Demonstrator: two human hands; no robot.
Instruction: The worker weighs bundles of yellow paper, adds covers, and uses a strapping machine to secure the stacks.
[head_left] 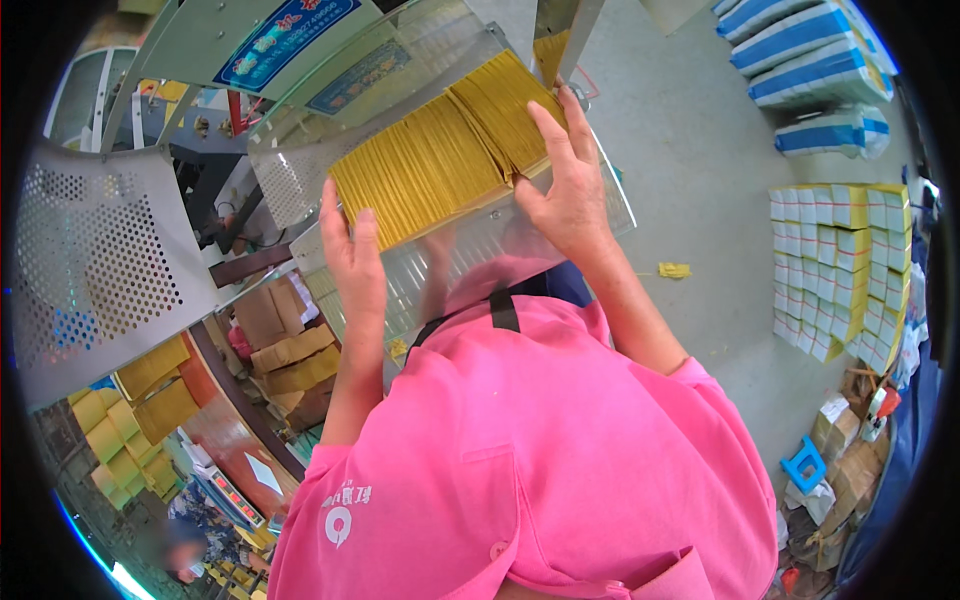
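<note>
A long row of yellow paper pieces [425, 165], packed on edge, lies across a clear plastic tray [400, 290] on the machine. A gap splits the row toward its right part. My left hand [354, 250] grips the row's left end, thumb at the near side and fingers round the corner. My right hand [568, 185] holds the right part, thumb pressed at the near edge beside the gap and fingers spread over the top and far right end. The undersides of the pieces are hidden.
A perforated metal panel [100, 250] stands left of the machine. Cardboard pieces [290, 350] lie below it. At right are blue-and-white wrapped bundles [810, 60], stacked yellow-and-white packs [825, 265] and a blue plastic stool [803, 464]. Another person [190, 540] is at lower left.
</note>
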